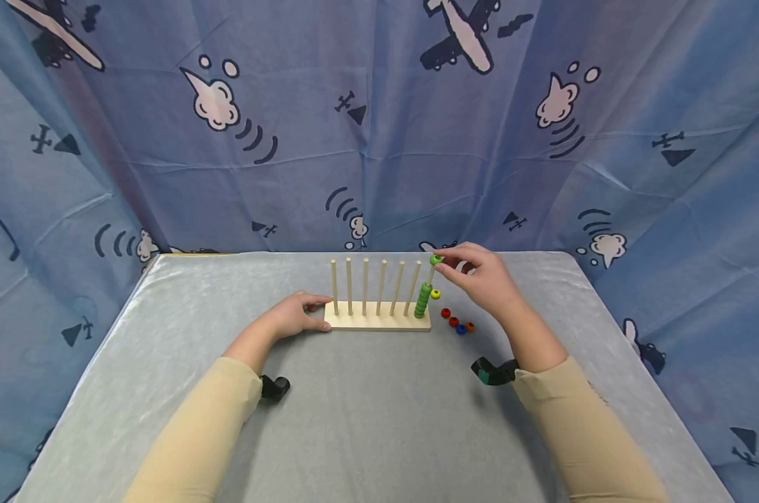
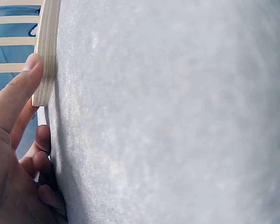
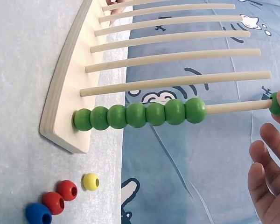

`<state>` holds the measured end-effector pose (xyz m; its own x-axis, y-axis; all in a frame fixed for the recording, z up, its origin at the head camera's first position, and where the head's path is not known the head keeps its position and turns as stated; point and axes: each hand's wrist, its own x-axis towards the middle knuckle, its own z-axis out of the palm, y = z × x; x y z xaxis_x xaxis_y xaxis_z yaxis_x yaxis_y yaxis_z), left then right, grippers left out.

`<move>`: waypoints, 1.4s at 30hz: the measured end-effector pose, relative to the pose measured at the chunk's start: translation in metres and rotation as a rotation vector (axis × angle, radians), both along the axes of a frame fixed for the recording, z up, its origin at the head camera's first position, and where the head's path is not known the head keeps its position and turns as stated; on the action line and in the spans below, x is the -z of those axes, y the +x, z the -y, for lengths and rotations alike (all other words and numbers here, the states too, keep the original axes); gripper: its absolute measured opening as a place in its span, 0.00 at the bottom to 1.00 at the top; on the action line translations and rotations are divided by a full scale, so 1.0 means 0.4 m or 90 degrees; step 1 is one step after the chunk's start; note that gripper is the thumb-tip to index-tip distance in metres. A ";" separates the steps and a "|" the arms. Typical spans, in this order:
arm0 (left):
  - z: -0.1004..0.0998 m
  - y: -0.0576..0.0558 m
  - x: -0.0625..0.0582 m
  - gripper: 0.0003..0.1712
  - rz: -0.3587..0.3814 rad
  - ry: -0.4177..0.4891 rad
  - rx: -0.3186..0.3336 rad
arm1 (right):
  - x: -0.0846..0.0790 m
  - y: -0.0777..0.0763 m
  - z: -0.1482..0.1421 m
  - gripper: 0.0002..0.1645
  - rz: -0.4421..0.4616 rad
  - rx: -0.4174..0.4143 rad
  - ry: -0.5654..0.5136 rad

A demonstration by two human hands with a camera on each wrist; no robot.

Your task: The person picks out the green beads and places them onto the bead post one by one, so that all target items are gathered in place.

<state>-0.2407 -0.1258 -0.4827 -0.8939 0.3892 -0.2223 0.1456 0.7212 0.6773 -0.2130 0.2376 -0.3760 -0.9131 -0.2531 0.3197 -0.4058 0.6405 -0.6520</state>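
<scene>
A wooden peg stand (image 1: 379, 322) with several upright pegs stands near the table's far edge. My left hand (image 1: 289, 316) grips the left end of its base, the thumb on the near side and a finger behind. At the rightmost peg my right hand (image 1: 485, 278) pinches a green bead (image 1: 436, 259) between thumb and finger. In the right wrist view this bead sits at the peg's tip, the hand partly covering it. Lower on that same peg, several green beads (image 3: 136, 115) are stacked from the base up. The other pegs carry no beads.
Right of the stand lie loose beads: a yellow bead (image 1: 435, 294), two red beads, a blue bead (image 1: 460, 329) and an orange bead (image 1: 470, 327). A red bead (image 1: 311, 308) shows partly under my left hand. A patterned blue curtain (image 1: 367, 140) hangs behind the table.
</scene>
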 end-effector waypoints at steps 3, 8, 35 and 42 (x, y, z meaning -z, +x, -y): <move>0.003 0.000 0.001 0.39 0.001 -0.001 -0.002 | 0.002 0.000 0.003 0.18 0.007 -0.001 0.004; 0.006 -0.001 0.002 0.39 0.001 0.000 -0.001 | 0.005 -0.002 0.007 0.18 0.013 0.000 0.008; 0.002 -0.001 0.003 0.39 0.003 0.001 -0.003 | 0.096 -0.007 0.006 0.19 0.083 0.011 0.043; 0.002 -0.004 0.005 0.39 -0.001 -0.002 0.001 | 0.102 -0.008 0.006 0.19 0.081 0.002 0.037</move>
